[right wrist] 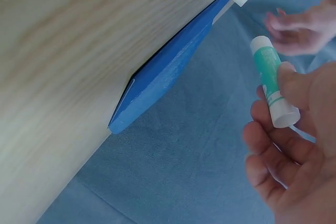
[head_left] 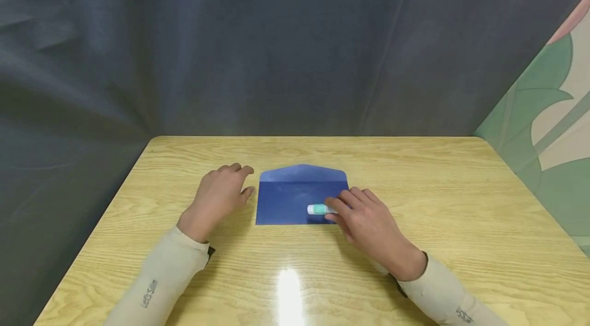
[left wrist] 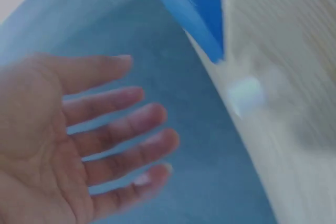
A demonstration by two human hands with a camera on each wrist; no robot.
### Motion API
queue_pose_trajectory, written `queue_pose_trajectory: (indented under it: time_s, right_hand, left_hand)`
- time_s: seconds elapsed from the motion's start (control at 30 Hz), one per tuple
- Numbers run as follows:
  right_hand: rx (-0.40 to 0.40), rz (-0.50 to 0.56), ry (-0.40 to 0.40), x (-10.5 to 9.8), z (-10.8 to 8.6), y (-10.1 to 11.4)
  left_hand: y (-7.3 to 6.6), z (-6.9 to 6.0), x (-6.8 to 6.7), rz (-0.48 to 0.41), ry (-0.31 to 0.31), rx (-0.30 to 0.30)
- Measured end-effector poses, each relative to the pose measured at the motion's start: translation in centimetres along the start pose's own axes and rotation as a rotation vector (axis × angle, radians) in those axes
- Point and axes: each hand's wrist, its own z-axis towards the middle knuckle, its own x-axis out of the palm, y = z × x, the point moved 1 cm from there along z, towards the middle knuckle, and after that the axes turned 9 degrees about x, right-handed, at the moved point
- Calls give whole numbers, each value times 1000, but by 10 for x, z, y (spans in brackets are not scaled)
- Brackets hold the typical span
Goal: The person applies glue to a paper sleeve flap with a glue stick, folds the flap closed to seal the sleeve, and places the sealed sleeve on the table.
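Along one sleeve, "Let's Slim"; right fingers pinch a tube.

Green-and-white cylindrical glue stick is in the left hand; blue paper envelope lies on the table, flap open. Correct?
Wrong hand: the head view shows the glue stick in the right hand. The envelope does lie on the table, flap open.

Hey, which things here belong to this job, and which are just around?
In use:
glue stick, held by the right hand
blue envelope, flap open, beside the left hand

Just surroundings:
wood-grain table
dark cloth backdrop
leaf-patterned backdrop
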Motion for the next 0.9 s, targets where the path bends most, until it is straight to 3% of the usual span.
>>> queue_pose_trajectory:
  time_s: [0.27,0.4,0.6,0.8,0.9]
  right_hand:
    - [3,22,-12,0,1,2]
    - [-5,40,-27,0,0,4]
    - [4,70,-23,1,-1,7]
    - [12,98,-19,1,-1,9]
    - [11,110,-23,2,-1,11]
  left_hand:
    - [-42,-1,-4,16,-280,374]
    - [-58,-3,3,95,-350,505]
    - [-75,-6,16,162,-350,526]
    - [-85,-7,30,302,-404,543]
    - [-88,-7,34,306,-413,544]
